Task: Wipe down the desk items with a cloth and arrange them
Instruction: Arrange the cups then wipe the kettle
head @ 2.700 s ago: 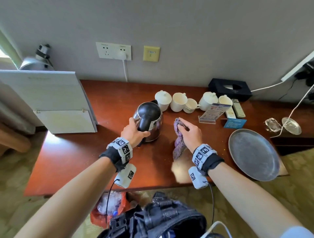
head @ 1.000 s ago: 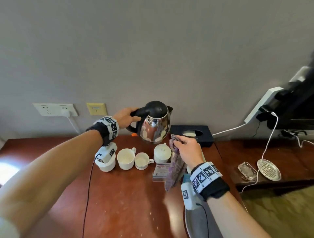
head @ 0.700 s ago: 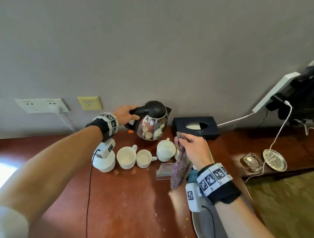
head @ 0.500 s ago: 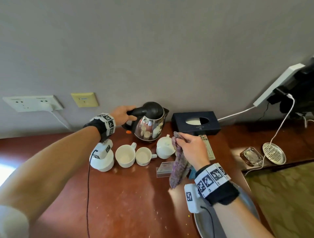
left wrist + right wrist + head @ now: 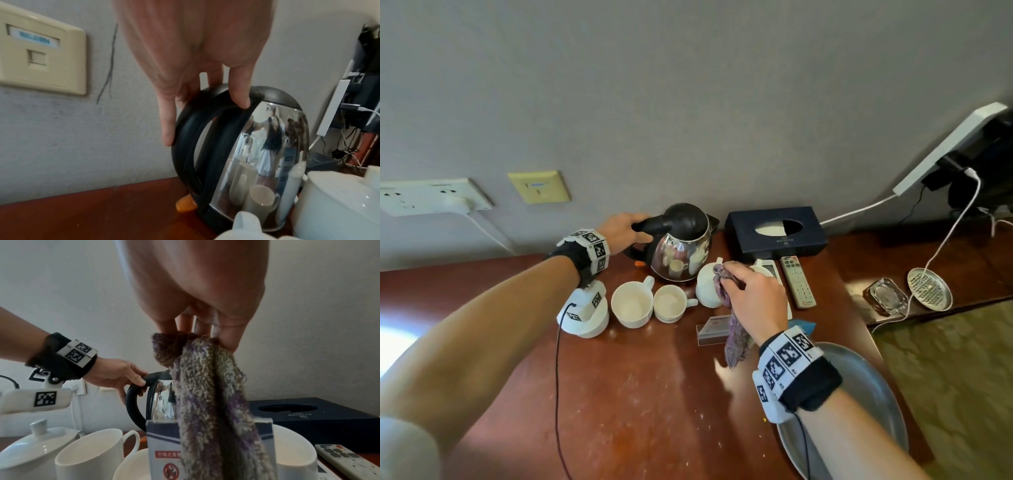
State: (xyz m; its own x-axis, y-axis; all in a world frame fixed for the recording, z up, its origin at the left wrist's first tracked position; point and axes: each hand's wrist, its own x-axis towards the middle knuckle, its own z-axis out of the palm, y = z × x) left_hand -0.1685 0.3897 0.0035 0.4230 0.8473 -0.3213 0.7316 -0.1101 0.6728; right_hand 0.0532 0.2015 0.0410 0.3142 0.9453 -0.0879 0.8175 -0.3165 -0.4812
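The desk (image 5: 619,394) is a reddish-brown, glossy wooden surface, showing fine scratches and pale specks. At 5 o'clock on it, a round, dull metal tray (image 5: 873,387) is lying partly under the right forearm. At 12 o'clock, against the wall, the kettle (image 5: 681,253) is standing on the desk: a rounded, mirror-polished steel body with a black plastic lid and loop handle. At 1 o'clock a dark rectangular tissue box (image 5: 774,236) is sitting just beside it.

The left hand (image 5: 623,229) is holding the kettle handle, fingers curled over its top in a light grip. The right hand (image 5: 753,294) is pinching the cloth (image 5: 736,335), a coarse, looped purple-grey fabric, which is hanging down limp over the centre of the desk.

In front of the kettle, smooth white ceramic cups (image 5: 631,303) and lidded pots (image 5: 707,284) are standing close together. A clear card stand (image 5: 710,329) and a slim grey remote (image 5: 798,281) are lying near the right hand.

Risks, as judgement:
- The kettle is standing nearly touching the ceramic pieces; a careless release or a nudge could knock a cup or chip it.
- The hanging cloth tail is trailing over the card stand and could drag it or topple it.
- The polished steel is likely to show fingerprints or smears.
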